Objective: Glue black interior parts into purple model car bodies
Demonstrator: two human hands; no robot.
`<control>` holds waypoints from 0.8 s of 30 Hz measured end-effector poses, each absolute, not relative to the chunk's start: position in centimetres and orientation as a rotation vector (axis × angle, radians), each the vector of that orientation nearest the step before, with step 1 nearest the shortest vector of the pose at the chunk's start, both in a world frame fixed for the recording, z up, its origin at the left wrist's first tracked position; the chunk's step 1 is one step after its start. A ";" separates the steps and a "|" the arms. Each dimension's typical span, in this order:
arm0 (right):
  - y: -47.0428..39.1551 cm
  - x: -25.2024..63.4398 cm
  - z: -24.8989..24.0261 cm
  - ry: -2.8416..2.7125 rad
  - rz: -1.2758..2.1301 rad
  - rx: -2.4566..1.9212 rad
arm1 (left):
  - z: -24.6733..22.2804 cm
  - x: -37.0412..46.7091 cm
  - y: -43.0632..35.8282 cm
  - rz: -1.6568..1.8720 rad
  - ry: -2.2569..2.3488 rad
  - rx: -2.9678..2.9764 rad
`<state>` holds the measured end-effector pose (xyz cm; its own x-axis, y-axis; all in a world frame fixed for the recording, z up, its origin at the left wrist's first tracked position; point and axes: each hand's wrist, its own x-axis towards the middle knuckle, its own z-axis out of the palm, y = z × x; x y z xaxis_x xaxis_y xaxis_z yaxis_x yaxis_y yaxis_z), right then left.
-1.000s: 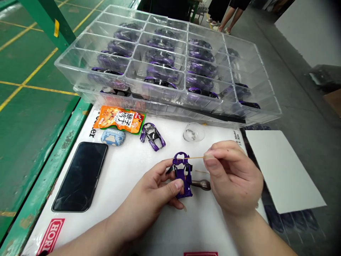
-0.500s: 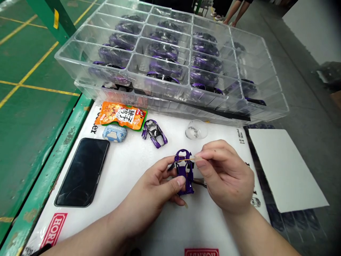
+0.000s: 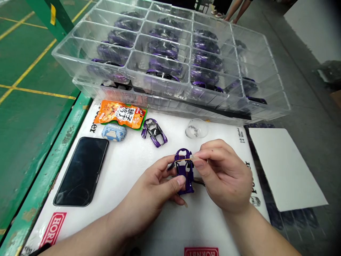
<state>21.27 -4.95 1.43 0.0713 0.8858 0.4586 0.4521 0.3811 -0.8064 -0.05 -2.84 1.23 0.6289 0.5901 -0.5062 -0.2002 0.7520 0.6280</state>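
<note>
My left hand [image 3: 162, 185] grips a purple toy car body [image 3: 181, 171], its underside seemingly turned up, with the thumb pressed on its lower part. Between thumb and forefinger, my right hand [image 3: 223, 170] pinches a thin wooden toothpick [image 3: 183, 160]. The toothpick lies across the upper part of the car body, near its round opening; whether its tip touches is hard to tell. Behind my right fingers a dark, slim tool [image 3: 199, 182] is partly hidden. A second purple and black car body [image 3: 155, 132] rests on the white table covering beyond my left hand.
Stacked clear divided trays [image 3: 160, 87] full of purple car bodies stand across the back. A small clear cup [image 3: 196, 128] sits before them. To the left lie a phone [image 3: 81, 172], a blue case [image 3: 114, 133] and an orange snack packet [image 3: 119, 114]; a white board [image 3: 287, 169] is at right.
The view has shifted very slightly. My right hand and the toothpick have moved a little to the left over the car body; my left hand keeps its hold.
</note>
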 end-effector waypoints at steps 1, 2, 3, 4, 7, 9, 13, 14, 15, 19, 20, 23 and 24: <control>-5.0 21.3 1.4 -1.556 0.499 -1.237 | 1.3 0.0 -2.9 0.481 0.763 0.561; -5.0 21.3 1.4 -1.556 0.499 -1.239 | 1.3 0.0 -2.9 0.482 0.762 0.561; -5.0 21.3 1.4 -1.556 0.498 -1.239 | 1.3 0.0 -2.9 0.483 0.760 0.561; -5.0 21.3 1.4 -1.556 0.499 -1.240 | 1.3 -0.1 -2.9 0.482 0.757 0.561; -4.9 21.3 1.4 -1.557 0.500 -1.240 | 1.2 -0.1 -3.0 0.485 0.756 0.561; -4.9 21.3 1.5 -1.561 0.493 -1.239 | 1.2 -0.1 -3.0 0.482 0.760 0.560; -4.9 21.2 1.5 -1.563 0.494 -1.238 | 1.3 -0.2 -3.0 0.479 0.770 0.557; -4.9 21.2 1.5 -1.562 0.498 -1.239 | 1.3 -0.2 -3.0 0.479 0.769 0.556; -4.9 21.2 1.5 -1.560 0.500 -1.240 | 1.3 -0.2 -3.0 0.479 0.768 0.557; -4.9 21.2 1.4 -1.565 0.498 -1.239 | 1.3 -0.1 -3.0 0.480 0.766 0.559; -4.9 21.2 1.4 -1.566 0.497 -1.240 | 1.3 -0.1 -3.0 0.480 0.766 0.559; -4.9 21.2 1.5 -1.566 0.496 -1.240 | 1.4 0.0 -3.0 0.478 0.765 0.559; -4.9 21.2 1.5 -1.566 0.493 -1.239 | 1.4 0.0 -2.9 0.478 0.765 0.558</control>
